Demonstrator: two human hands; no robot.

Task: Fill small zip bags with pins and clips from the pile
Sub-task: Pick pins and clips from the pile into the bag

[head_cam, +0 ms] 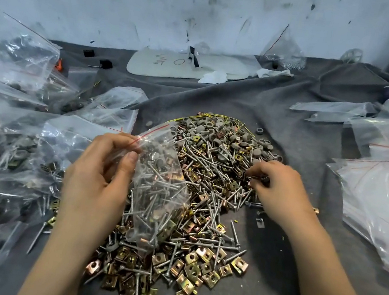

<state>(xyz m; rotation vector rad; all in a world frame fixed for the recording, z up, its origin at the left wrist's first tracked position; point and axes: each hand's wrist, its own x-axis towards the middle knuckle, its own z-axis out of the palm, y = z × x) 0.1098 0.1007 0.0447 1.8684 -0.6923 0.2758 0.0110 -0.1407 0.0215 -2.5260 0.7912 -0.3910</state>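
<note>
The left hand [98, 173] pinched the zip bag [158, 182], seemingly limp and slippery, near its mouth; the right hand [281, 185], curled, gripped pins [263, 179].

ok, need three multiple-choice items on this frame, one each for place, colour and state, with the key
1. Where is the right hand?
A) at the right edge of the pile
B) on the white board
C) inside a bag

2. What colour is the line along the mouth of the small zip bag?
A) blue
B) red
C) green

3. What is the left hand doing?
A) lying flat on the cloth
B) out of view
C) pinching the small zip bag

Key:
1 A, its curled fingers dig into the pile on that side.
2 B, a red line runs across the bag's top.
3 C, its thumb and fingers pinch the bag near its mouth.
</note>
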